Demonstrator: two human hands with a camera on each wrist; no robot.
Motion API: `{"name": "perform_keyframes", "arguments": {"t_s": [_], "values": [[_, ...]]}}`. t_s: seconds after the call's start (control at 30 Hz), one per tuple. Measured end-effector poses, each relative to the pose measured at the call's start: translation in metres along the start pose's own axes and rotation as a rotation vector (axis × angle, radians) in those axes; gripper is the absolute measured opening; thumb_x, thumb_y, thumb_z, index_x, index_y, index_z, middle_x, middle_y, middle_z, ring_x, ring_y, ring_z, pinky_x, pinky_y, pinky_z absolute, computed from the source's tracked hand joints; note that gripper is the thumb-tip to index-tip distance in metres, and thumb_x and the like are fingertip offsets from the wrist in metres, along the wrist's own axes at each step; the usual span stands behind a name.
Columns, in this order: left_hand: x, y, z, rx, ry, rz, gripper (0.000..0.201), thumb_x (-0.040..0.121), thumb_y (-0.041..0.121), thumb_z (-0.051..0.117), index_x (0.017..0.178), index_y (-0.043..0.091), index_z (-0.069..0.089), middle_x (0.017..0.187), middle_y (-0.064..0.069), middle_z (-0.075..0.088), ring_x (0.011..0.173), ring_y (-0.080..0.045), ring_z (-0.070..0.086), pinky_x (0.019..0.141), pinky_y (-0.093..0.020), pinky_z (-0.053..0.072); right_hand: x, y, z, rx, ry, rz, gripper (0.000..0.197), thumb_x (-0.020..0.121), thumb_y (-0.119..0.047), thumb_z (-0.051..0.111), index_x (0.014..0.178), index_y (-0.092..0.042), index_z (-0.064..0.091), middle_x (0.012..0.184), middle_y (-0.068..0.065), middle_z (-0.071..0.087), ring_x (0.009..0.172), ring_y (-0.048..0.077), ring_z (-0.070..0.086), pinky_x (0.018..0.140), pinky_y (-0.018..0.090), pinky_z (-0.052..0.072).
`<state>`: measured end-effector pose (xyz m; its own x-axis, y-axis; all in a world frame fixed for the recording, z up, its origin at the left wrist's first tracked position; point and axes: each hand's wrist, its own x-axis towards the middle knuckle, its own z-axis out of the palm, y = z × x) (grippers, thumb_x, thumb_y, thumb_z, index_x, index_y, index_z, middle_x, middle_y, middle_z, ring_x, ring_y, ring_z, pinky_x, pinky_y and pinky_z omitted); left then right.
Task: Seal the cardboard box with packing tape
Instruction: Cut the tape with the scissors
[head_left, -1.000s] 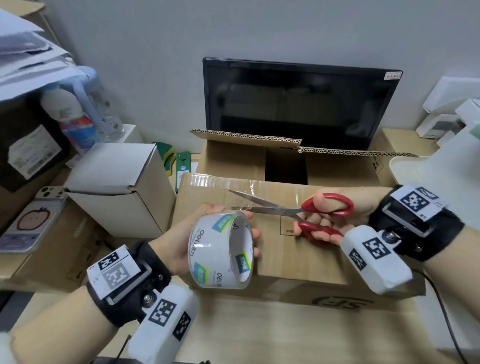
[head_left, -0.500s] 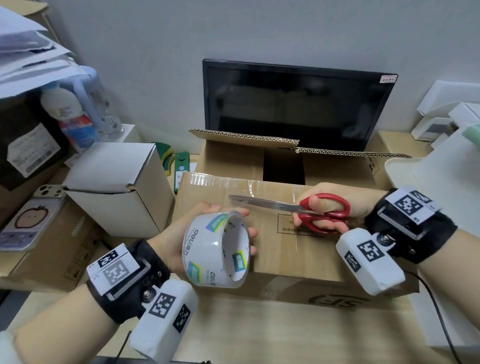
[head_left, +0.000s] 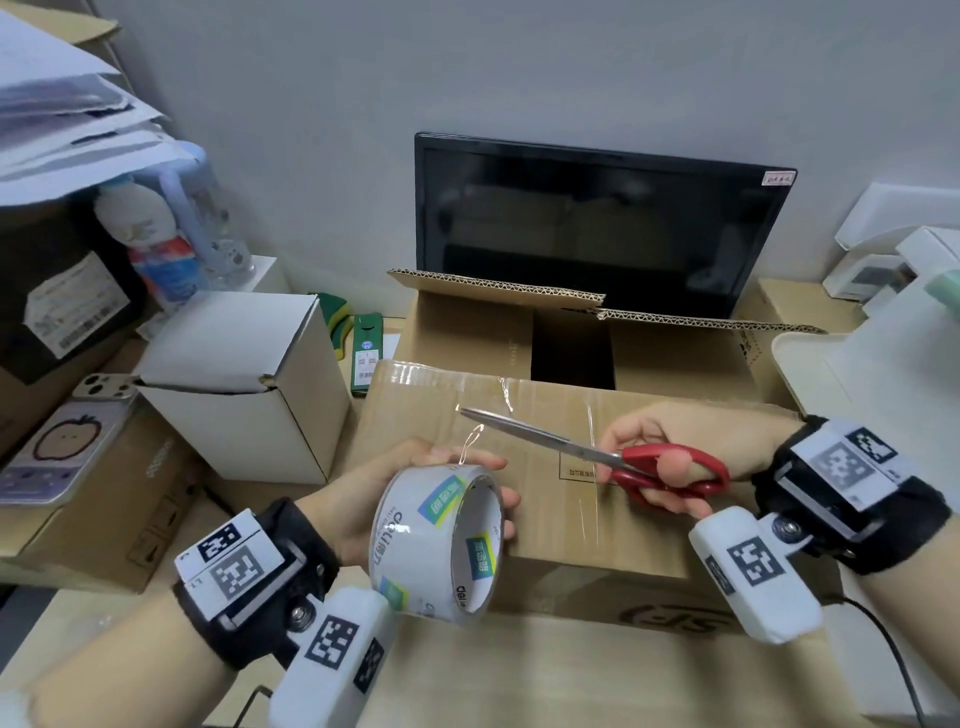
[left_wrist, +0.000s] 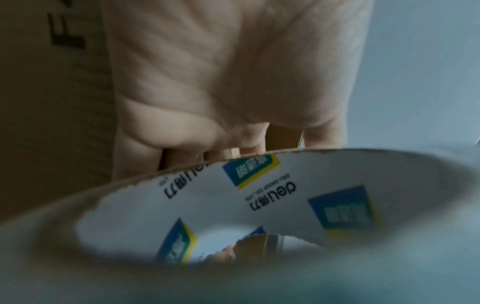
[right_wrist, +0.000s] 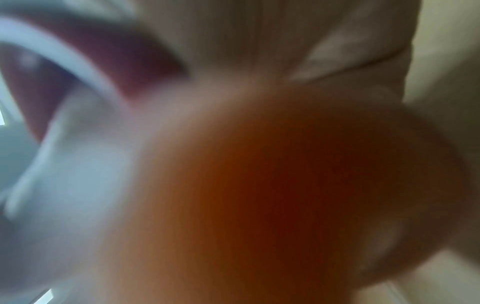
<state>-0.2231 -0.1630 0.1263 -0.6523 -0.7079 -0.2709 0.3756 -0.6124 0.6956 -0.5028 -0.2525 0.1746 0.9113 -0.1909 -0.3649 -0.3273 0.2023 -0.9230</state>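
A closed brown cardboard box (head_left: 639, 525) lies in front of me with strips of clear tape across its top. My left hand (head_left: 395, 493) grips a roll of clear packing tape (head_left: 436, 540) above the box's near left corner; the left wrist view looks into the roll's core (left_wrist: 259, 197) under the palm (left_wrist: 233, 72). A thin curl of loose tape rises from the roll. My right hand (head_left: 654, 467) holds red-handled scissors (head_left: 670, 467) over the box top, blades together and pointing left. The right wrist view is a blur of fingers and red handle (right_wrist: 285, 185).
An open cardboard box (head_left: 571, 332) stands behind the taped one, with a black monitor (head_left: 597, 223) behind that. A white carton (head_left: 244, 384) sits at the left, by a phone (head_left: 62, 441) and stacked boxes. White items fill the right edge. A cable (head_left: 893, 660) runs at lower right.
The scissor blades stood apart a second ago and are together now. The strip that ran from the roll to the box is gone; the roll has dropped slightly toward me.
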Motion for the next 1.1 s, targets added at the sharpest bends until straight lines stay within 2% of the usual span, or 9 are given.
{"name": "perform_keyframes", "arguments": {"t_s": [0.1,0.17,0.3,0.4,0.47,0.63,0.8,0.97,1.1], "values": [[-0.002,0.0,-0.001,-0.028,-0.029,0.039,0.037,0.074,0.026,0.069,0.106,0.009,0.067,0.109,-0.019,0.067,0.102,-0.038,0.062,0.093,-0.046,0.048,0.003,-0.002,0.003,0.066,-0.038,0.017,0.07,0.064,-0.047,0.074,0.108,0.0,0.045,0.069,-0.004,0.069,0.052,0.001,0.063,0.048,0.011,0.051],[-0.004,-0.002,-0.002,-0.03,-0.039,0.055,0.037,0.078,0.026,0.064,0.111,0.009,0.065,0.113,-0.019,0.066,0.106,-0.038,0.061,0.096,-0.047,0.046,0.005,-0.008,0.01,0.043,0.048,0.001,0.067,0.062,-0.046,0.077,0.107,-0.004,0.049,0.069,-0.001,0.068,0.049,0.004,0.063,0.046,0.013,0.051],[-0.003,-0.004,-0.005,-0.028,-0.045,0.069,0.038,0.079,0.027,0.064,0.113,0.011,0.064,0.115,-0.018,0.066,0.108,-0.037,0.061,0.095,-0.046,0.047,0.019,-0.022,0.027,-0.289,0.592,-0.032,0.039,0.06,-0.035,0.082,0.092,-0.022,0.065,0.064,0.007,0.065,0.047,0.018,0.059,0.046,0.024,0.051],[-0.002,-0.005,-0.006,-0.022,-0.018,0.072,0.038,0.072,0.03,0.071,0.106,0.013,0.068,0.109,-0.016,0.068,0.102,-0.035,0.064,0.094,-0.046,0.049,0.048,-0.021,0.035,-0.711,1.015,-0.091,0.023,0.073,-0.029,0.077,0.092,-0.03,0.064,0.063,-0.004,0.064,0.057,0.008,0.06,0.06,0.026,0.05],[-0.003,-0.006,-0.007,-0.015,-0.011,0.082,0.039,0.07,0.031,0.073,0.104,0.014,0.069,0.108,-0.016,0.069,0.101,-0.035,0.064,0.093,-0.046,0.049,0.07,-0.024,0.038,-0.885,1.188,-0.05,0.025,0.077,-0.028,0.071,0.1,-0.035,0.063,0.073,-0.01,0.066,0.07,0.008,0.06,0.068,0.025,0.048],[-0.004,-0.009,-0.003,0.01,-0.001,0.107,0.045,0.064,0.033,0.078,0.103,0.012,0.07,0.103,-0.017,0.069,0.094,-0.035,0.065,0.09,-0.044,0.051,0.107,-0.033,0.037,-1.072,1.225,0.048,0.035,0.085,-0.037,0.062,0.117,-0.029,0.053,0.099,-0.005,0.067,0.091,0.018,0.06,0.069,0.024,0.033],[-0.006,-0.009,-0.003,-0.012,0.013,0.145,0.045,0.065,0.032,0.077,0.103,0.01,0.07,0.102,-0.019,0.069,0.092,-0.034,0.066,0.085,-0.042,0.053,0.116,-0.03,0.037,-1.21,1.14,0.141,0.03,0.084,-0.045,0.058,0.11,-0.03,0.055,0.091,-0.003,0.066,0.086,0.021,0.061,0.065,0.027,0.03],[-0.006,-0.011,-0.004,-0.012,0.006,0.156,0.042,0.069,0.033,0.073,0.105,0.012,0.068,0.104,-0.017,0.068,0.096,-0.036,0.063,0.094,-0.048,0.045,0.113,-0.029,0.031,-1.175,1.143,0.213,0.035,0.077,-0.052,0.064,0.103,-0.03,0.057,0.088,-0.005,0.066,0.084,0.021,0.061,0.063,0.027,0.035],[-0.006,-0.011,-0.005,0.004,0.008,0.148,0.042,0.069,0.033,0.073,0.106,0.012,0.069,0.104,-0.017,0.069,0.095,-0.036,0.064,0.094,-0.048,0.046,0.111,-0.024,0.032,-1.183,1.092,0.246,0.039,0.074,-0.054,0.067,0.104,-0.031,0.056,0.092,-0.005,0.066,0.088,0.022,0.061,0.064,0.027,0.035]]}}
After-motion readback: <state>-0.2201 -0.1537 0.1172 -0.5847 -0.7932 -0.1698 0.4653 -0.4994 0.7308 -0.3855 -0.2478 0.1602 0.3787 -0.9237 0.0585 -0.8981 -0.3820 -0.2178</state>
